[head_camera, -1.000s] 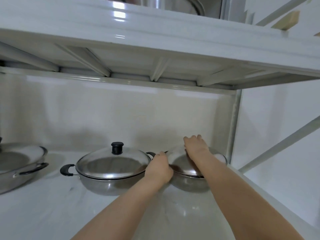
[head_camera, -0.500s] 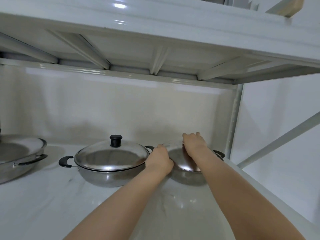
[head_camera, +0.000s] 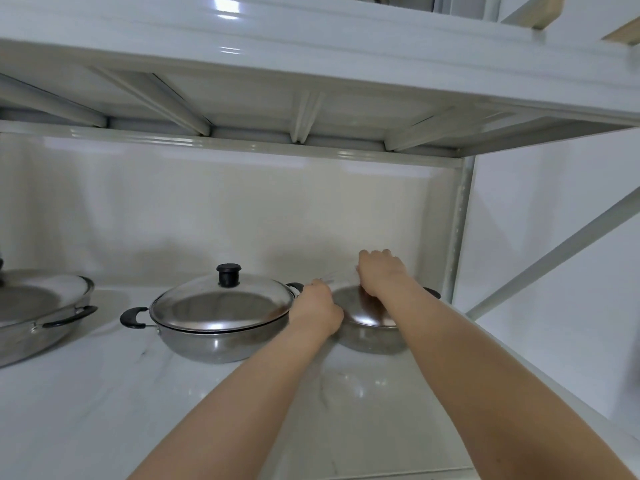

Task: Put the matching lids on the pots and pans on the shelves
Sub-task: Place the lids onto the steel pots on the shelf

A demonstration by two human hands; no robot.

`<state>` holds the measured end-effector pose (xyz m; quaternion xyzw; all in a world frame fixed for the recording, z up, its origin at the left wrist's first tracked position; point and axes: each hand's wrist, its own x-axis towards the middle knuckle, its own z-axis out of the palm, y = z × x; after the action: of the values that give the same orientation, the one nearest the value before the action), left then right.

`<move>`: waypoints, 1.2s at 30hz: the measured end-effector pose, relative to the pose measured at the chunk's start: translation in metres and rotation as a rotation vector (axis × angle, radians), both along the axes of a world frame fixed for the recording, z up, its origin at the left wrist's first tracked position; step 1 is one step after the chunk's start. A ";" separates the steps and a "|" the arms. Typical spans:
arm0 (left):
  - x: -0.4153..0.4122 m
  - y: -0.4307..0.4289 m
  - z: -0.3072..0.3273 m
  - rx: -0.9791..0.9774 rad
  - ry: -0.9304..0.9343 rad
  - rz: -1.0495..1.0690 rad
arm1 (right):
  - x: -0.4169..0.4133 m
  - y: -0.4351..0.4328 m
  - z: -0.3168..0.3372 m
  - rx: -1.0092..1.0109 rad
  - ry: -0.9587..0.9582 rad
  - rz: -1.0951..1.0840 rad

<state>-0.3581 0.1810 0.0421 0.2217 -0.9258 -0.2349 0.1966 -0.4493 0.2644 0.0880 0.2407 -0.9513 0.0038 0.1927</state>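
A small steel pot [head_camera: 370, 341] stands at the right end of the white shelf [head_camera: 104, 393], with a domed steel lid [head_camera: 356, 306] lying on it. My right hand [head_camera: 381, 273] grips the top of this lid, hiding its knob. My left hand [head_camera: 317, 308] is closed on the pot's left rim or handle; which one I cannot tell. To the left sits a wider steel pan [head_camera: 214, 341] with black side handles, covered by a steel lid with a black knob [head_camera: 228, 275].
A third steel pan [head_camera: 41, 317] sits partly cut off at the far left. The upper shelf's underside [head_camera: 311, 109] hangs close overhead. A metal post [head_camera: 460, 230] and a diagonal brace [head_camera: 554, 251] bound the right side. Bare shelf lies in front.
Both hands have stayed on the small pot and lid. The lid seems to have settled lower on the pot. The camera has tilted a little, so the shelf contents sit lower in view.
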 end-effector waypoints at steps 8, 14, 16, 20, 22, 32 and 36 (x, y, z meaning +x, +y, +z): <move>0.024 0.023 0.011 -0.102 0.073 0.015 | 0.048 -0.003 0.002 0.071 0.064 0.123; 0.060 0.025 0.008 -0.349 0.085 0.119 | 0.081 -0.007 -0.020 -0.038 0.067 0.264; 0.077 0.022 0.004 -0.377 0.082 0.139 | 0.098 -0.011 -0.025 -0.098 0.016 0.297; 0.120 0.014 -0.003 -0.409 0.060 0.188 | 0.142 -0.023 -0.033 -0.156 -0.016 0.374; 0.144 0.007 -0.006 -0.423 0.062 0.213 | 0.167 -0.029 -0.036 -0.185 -0.036 0.392; 0.318 -0.029 -0.062 -0.320 0.089 0.228 | 0.343 -0.068 -0.088 -0.366 -0.202 0.486; 0.398 -0.047 -0.100 -0.333 0.038 0.211 | 0.424 -0.081 -0.123 -0.372 -0.295 0.493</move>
<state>0.0394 0.1343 -0.0576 0.2775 -0.9196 -0.0607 0.2714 -0.0254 0.1837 -0.0345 0.4212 -0.8650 0.2585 0.0870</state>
